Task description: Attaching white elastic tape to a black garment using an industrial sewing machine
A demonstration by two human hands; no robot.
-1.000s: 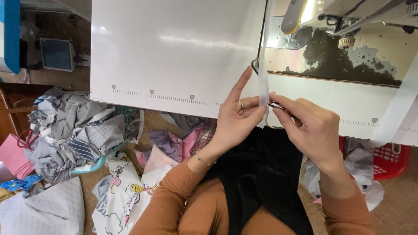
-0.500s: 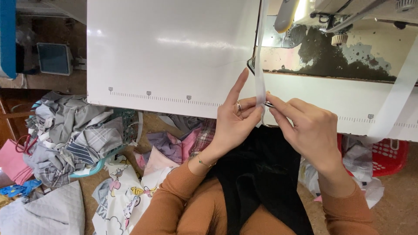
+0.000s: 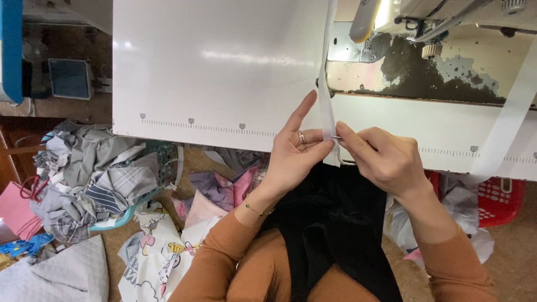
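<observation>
A narrow white fabric strip runs down the white sewing table to its front edge. My left hand pinches the strip's lower end, index finger stretched up along it. My right hand meets it from the right, holding a small thin metal tool against the strip. Black fabric lies on my lap below both hands. The sewing machine sits at the upper right.
A second white band hangs across the table's right side. A heap of grey and patterned cloth scraps covers the floor at left. A red plastic basket stands on the right under the table.
Both hands stay pinched on the white strip; they have shifted only slightly, with the view drifting a little.
</observation>
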